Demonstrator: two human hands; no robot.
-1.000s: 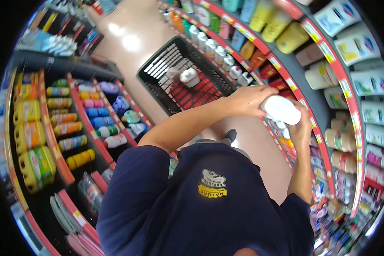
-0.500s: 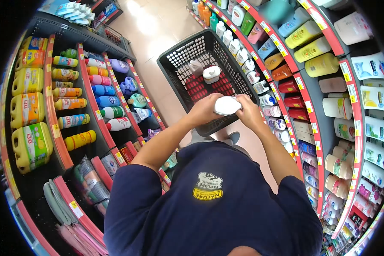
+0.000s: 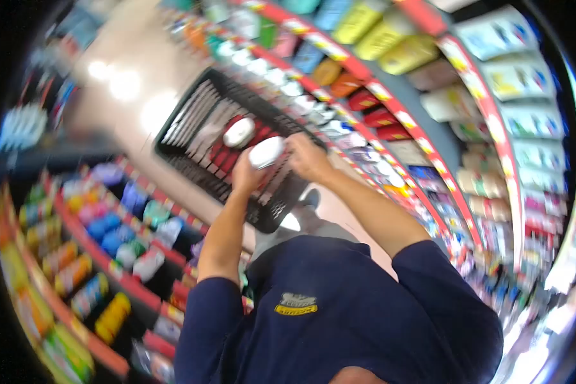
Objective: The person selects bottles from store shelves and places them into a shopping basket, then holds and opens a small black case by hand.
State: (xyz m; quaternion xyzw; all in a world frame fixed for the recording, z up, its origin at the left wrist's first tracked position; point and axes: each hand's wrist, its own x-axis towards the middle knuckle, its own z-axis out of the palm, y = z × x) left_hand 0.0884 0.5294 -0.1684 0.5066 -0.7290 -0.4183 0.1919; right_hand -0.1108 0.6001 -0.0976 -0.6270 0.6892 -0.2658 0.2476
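A white bottle point(image 3: 267, 152), seen from its end, is between my two hands above a dark shopping basket point(image 3: 192, 168). My left hand point(image 3: 244, 174) is closed around its left and near side. The fingers of my right hand point(image 3: 306, 157) are bent against its right side; blur hides their exact grip. Inside the basket, just beyond the held bottle, another white bottle point(image 3: 239, 132) rests near the red patterned part of the bottom. A pale item point(image 3: 210, 136) lies beside it, too smeared to name.
Shelves of bottles with red price edges point(image 3: 422, 169) curve along the right, close to the basket. On the left, another shelf point(image 3: 109, 275) carries colourful bottles. Shiny pale floor point(image 3: 118, 48) stretches ahead. A shoe point(image 3: 310, 197) shows below the basket.
The view has turned and blurred, so the shelves and basket appear rotated and the basket sits further left. Both hands stay at the white bottle, which is now tilted differently over the basket.
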